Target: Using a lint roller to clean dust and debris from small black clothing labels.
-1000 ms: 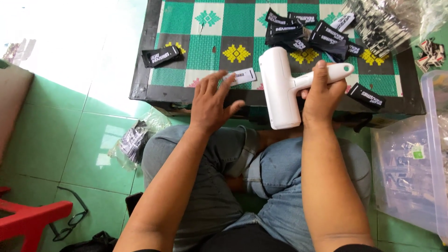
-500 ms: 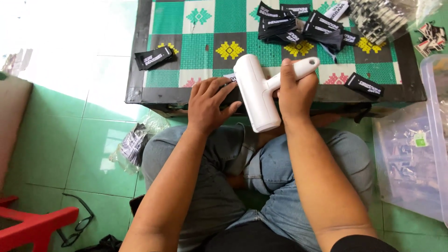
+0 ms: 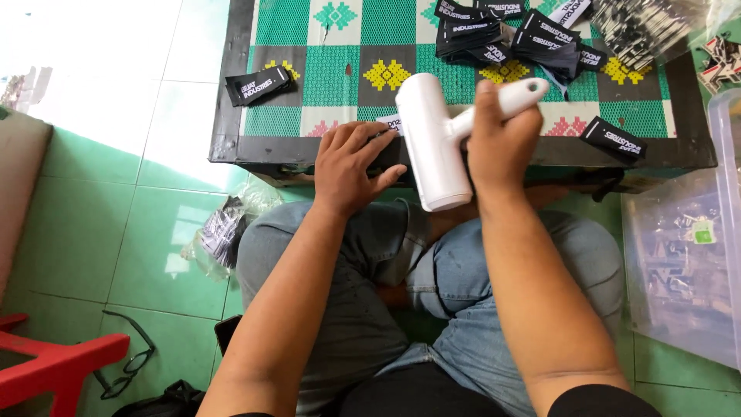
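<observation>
— Over the near edge of the bench (image 3: pixel 270 150), what do we have in hand?

— We hold a white T-shaped tool (image 3: pixel 436 143), its thick barrel pointing down toward our lap and its slimmer handle slanting up to the right. Our right hand (image 3: pixel 502 150) is wrapped around that handle, fingers (image 3: pixel 485 96) closed tight over it, thumb side toward the barrel, the forearm running down and right across our thigh.

— And the left hand (image 3: pixel 351 166)?

— It lies palm down on the bench's dark rim, just left of the barrel. The fingers are spread moderately and slightly bent, gripping nothing that we can see; the fingertips press beside a small white label (image 3: pixel 391 122) at the edge. The wrist is straight, the forearm coming up from the lower left.

— What sits further out?

— One black label (image 3: pixel 257 85) lies alone on the green patterned cloth to the left, another black label (image 3: pixel 614 139) to the right near the edge, and a heap of black labels (image 3: pixel 509 38) is piled at the far side. A clear plastic bin (image 3: pixel 687 262) stands on the floor at our right, a small bag of labels (image 3: pixel 224 232) by our left knee, and a red stool (image 3: pixel 54 367) at the lower left.
</observation>
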